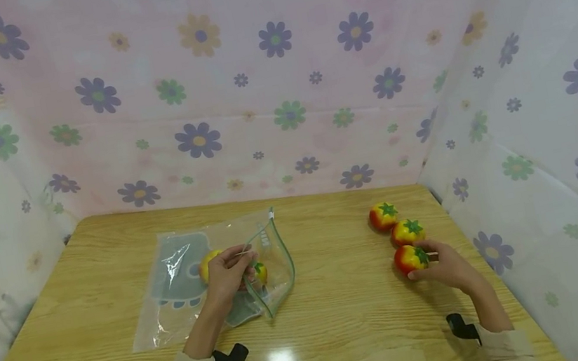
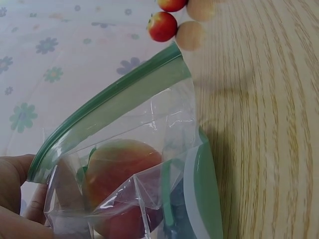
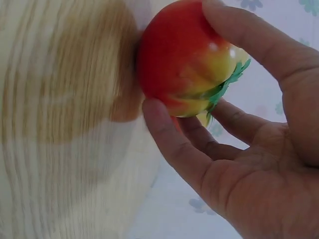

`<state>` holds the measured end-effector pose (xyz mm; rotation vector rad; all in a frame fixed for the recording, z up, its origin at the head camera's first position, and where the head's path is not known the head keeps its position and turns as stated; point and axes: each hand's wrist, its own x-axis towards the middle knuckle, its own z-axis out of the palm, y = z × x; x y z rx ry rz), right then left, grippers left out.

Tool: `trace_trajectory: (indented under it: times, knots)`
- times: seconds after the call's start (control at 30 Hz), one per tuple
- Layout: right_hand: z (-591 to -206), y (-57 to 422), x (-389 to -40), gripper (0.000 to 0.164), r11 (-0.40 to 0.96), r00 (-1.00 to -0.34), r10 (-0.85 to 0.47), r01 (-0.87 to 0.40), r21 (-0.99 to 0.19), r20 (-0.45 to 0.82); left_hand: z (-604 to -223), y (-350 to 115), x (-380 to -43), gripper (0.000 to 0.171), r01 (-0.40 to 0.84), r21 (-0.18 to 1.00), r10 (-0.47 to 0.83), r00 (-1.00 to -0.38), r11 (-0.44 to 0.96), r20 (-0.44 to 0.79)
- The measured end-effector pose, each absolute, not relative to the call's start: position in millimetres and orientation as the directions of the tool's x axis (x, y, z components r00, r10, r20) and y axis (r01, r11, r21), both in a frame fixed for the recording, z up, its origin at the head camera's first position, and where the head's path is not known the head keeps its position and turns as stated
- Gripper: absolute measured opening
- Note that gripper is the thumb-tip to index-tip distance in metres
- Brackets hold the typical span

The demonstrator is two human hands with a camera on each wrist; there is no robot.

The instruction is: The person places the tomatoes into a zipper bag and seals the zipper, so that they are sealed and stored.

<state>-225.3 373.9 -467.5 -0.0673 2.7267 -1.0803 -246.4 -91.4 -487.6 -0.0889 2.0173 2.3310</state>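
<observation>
My left hand (image 1: 227,275) pinches the upper layer of a clear zip bag (image 1: 275,267) with a green seal, holding its mouth partly apart. Inside the bag lie red-and-yellow tomatoes with green leafy tops; one tomato (image 2: 122,174) shows through the plastic in the left wrist view. At the right side of the table, my right hand (image 1: 446,266) has thumb and fingers around the nearest tomato (image 3: 182,59), which sits on or just above the wood. Two more tomatoes stand behind it in a row, the middle tomato (image 1: 407,232) and the far tomato (image 1: 382,216).
The bag lies on a wooden table (image 1: 351,337) and carries a grey-blue printed figure (image 1: 182,267). Flower-patterned cloth (image 1: 260,82) hangs behind the table and along both sides. Black pieces (image 1: 231,358) are worn at both wrists.
</observation>
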Motion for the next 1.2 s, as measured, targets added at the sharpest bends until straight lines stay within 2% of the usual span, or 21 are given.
trace_trajectory:
  times: [0.27, 0.7, 1.2]
  knots:
    - [-470.6, 367.3, -222.3, 0.077, 0.694, -0.984, -0.084, 0.057, -0.718, -0.16, -486.0, -89.9, -245.5, 0.03, -0.084, 0.981, 0.01, -0.996, -0.174, -0.083]
    - [-475.2, 350.8, -222.2, 0.077, 0.715, -0.996, -0.01, 0.055, -0.697, -0.089, -489.5, -90.4, -245.7, 0.031, -0.075, 0.985, -0.001, -0.997, -0.152, -0.076]
    - [-483.5, 343.2, -228.3, 0.082, 0.658, -0.992, -0.109, -0.027, -0.752, -0.06, -488.9, -90.4, -245.9, 0.032, -0.08, 0.987, -0.002, -0.997, -0.139, -0.081]
